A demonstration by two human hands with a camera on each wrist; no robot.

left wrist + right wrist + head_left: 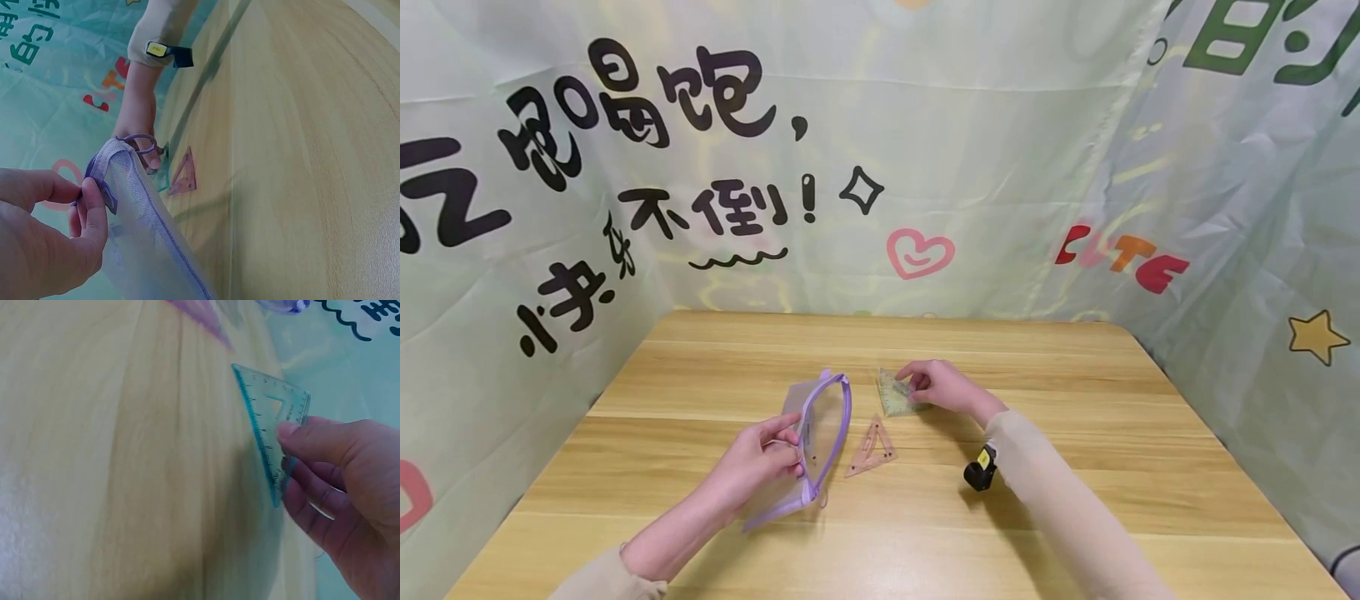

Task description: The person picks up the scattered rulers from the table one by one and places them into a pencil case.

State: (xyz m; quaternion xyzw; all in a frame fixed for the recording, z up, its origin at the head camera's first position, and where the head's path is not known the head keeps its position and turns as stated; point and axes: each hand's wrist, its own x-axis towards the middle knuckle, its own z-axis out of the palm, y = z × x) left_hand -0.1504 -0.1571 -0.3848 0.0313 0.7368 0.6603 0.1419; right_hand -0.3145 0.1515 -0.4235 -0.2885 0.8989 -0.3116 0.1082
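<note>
My left hand (pixel 763 457) pinches the edge of a see-through pouch (pixel 824 425) with purple zipper trim, its mouth spread toward the right. In the left wrist view the thumb and forefinger grip the pouch's purple edge (pixel 109 187). My right hand (pixel 946 387) pinches a clear greenish set square (pixel 265 425) between thumb and fingers, tilted close over the table in the right wrist view. Between the two hands a pink triangular set square (pixel 874 450) lies flat, just right of the pouch.
A wooden table (pixel 1075 500) spans the space beneath both hands. Printed cloth walls (pixel 1000 167) stand along its back and sides. A small black camera (pixel 981 468) with a yellow label is strapped at the right wrist.
</note>
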